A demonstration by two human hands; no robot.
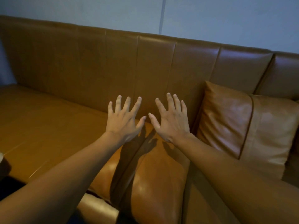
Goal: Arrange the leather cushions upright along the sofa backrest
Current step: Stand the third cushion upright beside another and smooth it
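Observation:
A brown leather sofa fills the view, its backrest [145, 65] running from upper left to right. One tan leather cushion [246, 126] stands upright against the backrest at the right. A second leather cushion [153, 180] lies flat on the seat under my arms. My left hand [124, 118] and my right hand [171, 118] hover side by side above the far end of the flat cushion, fingers spread, palms down, holding nothing. Their shadows fall on that cushion.
The sofa seat [45, 126] stretches away to the left of the flat cushion. A grey-blue wall [210, 18] rises behind the backrest. A dark object [4, 168] shows at the left edge near the seat's front.

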